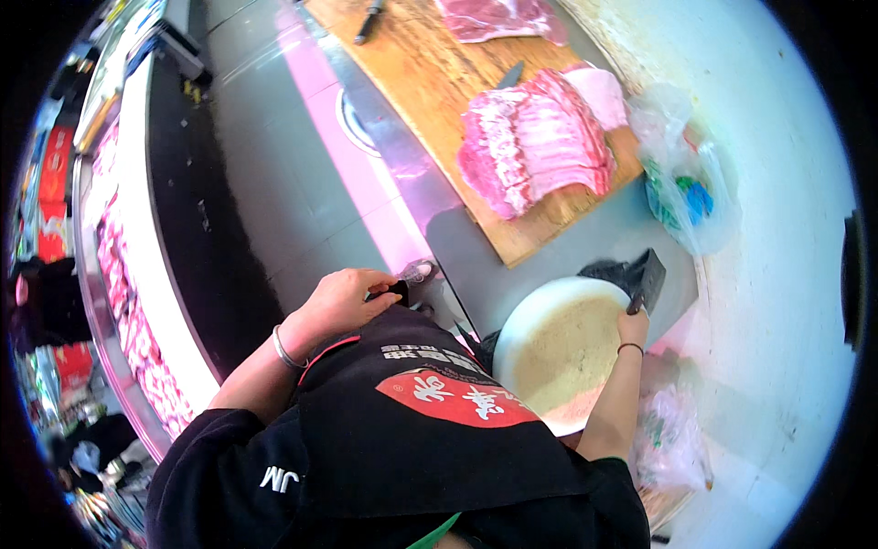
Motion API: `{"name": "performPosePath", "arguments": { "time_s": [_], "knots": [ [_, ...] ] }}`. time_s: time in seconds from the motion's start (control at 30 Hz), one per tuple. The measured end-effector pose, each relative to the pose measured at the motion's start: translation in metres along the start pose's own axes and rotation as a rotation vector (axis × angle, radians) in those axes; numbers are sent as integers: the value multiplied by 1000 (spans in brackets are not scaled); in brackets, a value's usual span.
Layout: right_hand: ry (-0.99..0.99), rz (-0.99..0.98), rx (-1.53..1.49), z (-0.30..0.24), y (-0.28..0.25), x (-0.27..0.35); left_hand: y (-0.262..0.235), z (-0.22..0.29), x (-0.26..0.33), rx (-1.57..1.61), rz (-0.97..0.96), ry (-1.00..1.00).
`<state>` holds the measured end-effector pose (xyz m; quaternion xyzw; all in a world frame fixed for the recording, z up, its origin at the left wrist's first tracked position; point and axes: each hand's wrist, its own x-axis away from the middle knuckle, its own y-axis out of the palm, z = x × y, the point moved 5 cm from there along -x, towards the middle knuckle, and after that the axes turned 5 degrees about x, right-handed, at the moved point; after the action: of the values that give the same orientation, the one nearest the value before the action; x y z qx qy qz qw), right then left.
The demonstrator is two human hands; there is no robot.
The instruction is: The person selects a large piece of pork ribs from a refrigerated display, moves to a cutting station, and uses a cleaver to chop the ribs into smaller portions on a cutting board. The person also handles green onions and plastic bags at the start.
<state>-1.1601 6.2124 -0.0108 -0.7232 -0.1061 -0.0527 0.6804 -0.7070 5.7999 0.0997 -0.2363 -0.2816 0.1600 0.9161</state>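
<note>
My right hand (633, 323) is closed around the handle of a dark cleaver (650, 278), its broad rectangular blade raised beside the rim of a large white basin (512, 366). That basin holds a pale, grainy layer with a pinkish patch at its near side. In front of my apron (402, 457), at the left, my left hand (346, 297) has its fingers curled at a small black thing whose kind I cannot make out. A slab of pork ribs (549, 137) lies on the wooden cutting board (517, 240), beyond the basin.
A knife (510, 76) lies behind the ribs, another knife (369, 22) near the board's far left. More meat (503, 18) rests at the back. Against the wall hangs a clear plastic bag (700, 206); another bag (672, 430) sits at lower right. A meat-filled counter (128, 302) runs along the left.
</note>
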Motion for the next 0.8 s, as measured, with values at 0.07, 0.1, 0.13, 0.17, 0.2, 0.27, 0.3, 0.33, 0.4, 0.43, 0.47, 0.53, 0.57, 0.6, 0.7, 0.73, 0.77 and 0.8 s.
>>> {"name": "performPosePath", "arguments": {
  "time_s": [0.07,0.1,0.13,0.17,0.2,0.27,0.3,0.33,0.4,0.43,0.47,0.53,0.57,0.6,0.7,0.73,0.77,0.8],
  "knots": [
    [10,103,94,-14,-8,13,4,-14,16,11,40,-6],
    [-20,128,118,-22,-4,16,5,-22,23,16,59,-8],
    [-46,159,141,-29,-4,20,1,-29,29,26,70,-15],
    [-77,192,164,-37,-7,27,-5,-36,40,39,85,-22],
    [-81,241,164,-32,-10,36,-12,-43,50,51,100,-30],
    [-110,222,141,-48,-21,64,-22,-50,70,50,101,-35],
    [-120,159,136,-62,-34,82,-27,-51,76,51,104,-39],
    [-102,191,130,-57,-34,86,-35,-50,78,48,110,-23],
    [-73,197,150,-44,-23,80,-51,-56,73,66,136,3],
    [-63,177,180,-43,-18,77,-60,-63,70,71,141,9],
    [-89,178,259,-54,-20,83,-69,-71,67,74,160,18],
    [-154,277,255,-103,-35,107,-95,-89,60,87,188,32],
    [-188,370,165,-132,-44,120,-112,-96,58,83,203,39],
    [-224,459,72,-166,-46,131,-133,-105,56,81,212,34],
    [-670,698,-111,-286,-40,181,-199,-140,48,88,241,5],
    [-786,649,-193,-331,-30,205,-224,-152,43,93,253,-1],
    [-906,594,-272,-384,-20,232,-248,-168,41,94,284,7],
    [-992,468,-295,-440,-10,256,-273,-185,42,98,330,10]
  ]
}}
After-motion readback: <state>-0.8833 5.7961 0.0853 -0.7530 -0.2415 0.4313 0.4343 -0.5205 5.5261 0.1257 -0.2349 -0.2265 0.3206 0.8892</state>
